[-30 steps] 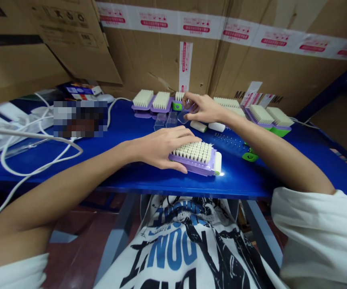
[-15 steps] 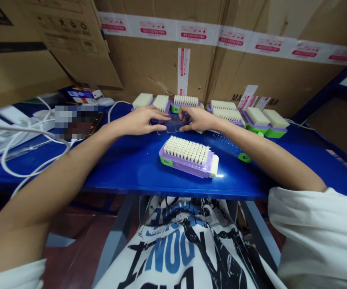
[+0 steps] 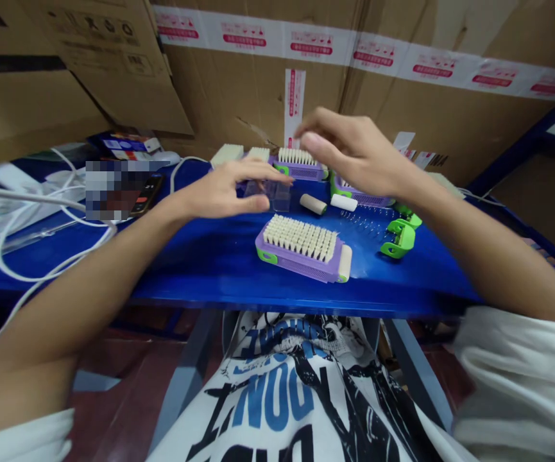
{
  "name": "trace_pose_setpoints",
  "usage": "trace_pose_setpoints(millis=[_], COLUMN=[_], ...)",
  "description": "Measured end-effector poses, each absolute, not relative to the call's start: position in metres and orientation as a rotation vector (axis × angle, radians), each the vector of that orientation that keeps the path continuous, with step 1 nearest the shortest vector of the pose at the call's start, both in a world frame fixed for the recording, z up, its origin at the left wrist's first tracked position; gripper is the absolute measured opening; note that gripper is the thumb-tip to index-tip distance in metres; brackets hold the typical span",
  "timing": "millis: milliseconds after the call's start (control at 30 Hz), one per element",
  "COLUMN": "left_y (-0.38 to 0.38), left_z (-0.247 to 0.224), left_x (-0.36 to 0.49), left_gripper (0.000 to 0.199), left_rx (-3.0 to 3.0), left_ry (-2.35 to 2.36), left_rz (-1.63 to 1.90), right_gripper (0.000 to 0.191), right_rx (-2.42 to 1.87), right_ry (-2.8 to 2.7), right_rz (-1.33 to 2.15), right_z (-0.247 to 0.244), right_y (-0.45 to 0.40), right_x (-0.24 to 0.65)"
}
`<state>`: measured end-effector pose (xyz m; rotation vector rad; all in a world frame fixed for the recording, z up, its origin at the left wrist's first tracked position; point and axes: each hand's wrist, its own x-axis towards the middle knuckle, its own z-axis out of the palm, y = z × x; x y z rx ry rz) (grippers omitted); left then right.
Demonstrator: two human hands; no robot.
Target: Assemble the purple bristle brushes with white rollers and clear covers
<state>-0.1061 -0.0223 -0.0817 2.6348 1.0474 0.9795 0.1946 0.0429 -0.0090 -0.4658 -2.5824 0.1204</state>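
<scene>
My left hand stretches its fingers low over a clear plastic case, partly hiding it. My right hand is raised above the back of the desk, its fingers extended and loosely curved, with nothing visible in them. Below it lie a beige roller and a white roller. In front of both hands, a purple and green brush rests with its cream bristles up. To the right sits a bright green bracket-like part, beside a patch of small shiny dots.
More bristled brushes line the back of the blue desk, against cardboard. Towards the left are white cables, a phone and a small box. The desk's front edge runs above my lap.
My right hand has lifted up from the clear case, uncovering the two rollers and the green part. My left hand has shifted slightly right over the case.
</scene>
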Motion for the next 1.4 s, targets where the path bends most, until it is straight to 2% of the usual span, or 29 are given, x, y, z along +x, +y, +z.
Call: trace_pose_setpoints(millis=[100, 133, 167, 233, 333, 433, 600, 667, 800, 967, 1067, 1200, 1400], left_y=[-0.038, -0.041, -0.043, -0.043, -0.038, -0.033, -0.029, -0.03, -0.043, -0.056, -0.055, -0.055, -0.052], left_z=[-0.093, -0.099, -0.105, -0.114, -0.113, -0.102, -0.094, -0.094, -0.089, -0.081, -0.08, -0.077, -0.078], left_x=[-0.077, -0.068, -0.061, -0.054, -0.059, -0.072, -0.081, -0.075, -0.057, -0.045, -0.048, -0.053, -0.055], left_gripper=[0.109, 0.114, 0.114, 0.104, 0.093, 0.085, 0.075, 0.071, 0.059, 0.047, 0.046, 0.047, 0.062], left_rx=[2.661, 2.694, 2.722, 2.745, 2.677, 2.478, 2.212, 2.242, 2.421, 2.694, 2.694, 2.655, 2.59], left_ry=[0.811, 0.786, 0.782, 0.801, 0.844, 0.962, 1.042, 1.042, 0.993, 0.905, 0.85, 0.933, 0.986], left_rz=[0.763, 0.726, 0.71, 0.701, 0.709, 0.739, 0.809, 0.95, 1.412, 1.633, 1.734, 1.669, 1.677], right_gripper=[0.073, 0.082, 0.089, 0.092, 0.069, 0.047, 0.037, 0.036, 0.04, 0.047, 0.046, 0.043, 0.04], right_rx=[-0.459, -0.479, -0.507, -0.535, -0.445, -0.318, -0.346, -0.372, -0.368, -0.32, -0.326, -0.332, -0.294], right_ry=[-2.782, -2.823, -2.849, -2.804, -2.734, -2.728, -2.509, -2.484, -2.526, -2.688, -2.734, -2.74, -2.777], right_rz=[0.083, 0.076, 0.082, 0.128, 0.123, -0.052, 0.04, 0.078, 0.0, -0.108, -0.145, -0.161, -0.154], right_z=[-0.023, -0.036, -0.05, -0.078, -0.102, -0.104, -0.08, -0.061, -0.019, 0.012, 0.015, 0.014, 0.018], right_y=[0.003, -0.007, -0.014, -0.022, -0.021, -0.013, 0.004, 0.013, 0.025, 0.013, 0.004, 0.002, 0.003], right_x=[0.243, 0.257, 0.27, 0.288, 0.293, 0.28, 0.256, 0.251, 0.243, 0.22, 0.208, 0.201, 0.198])
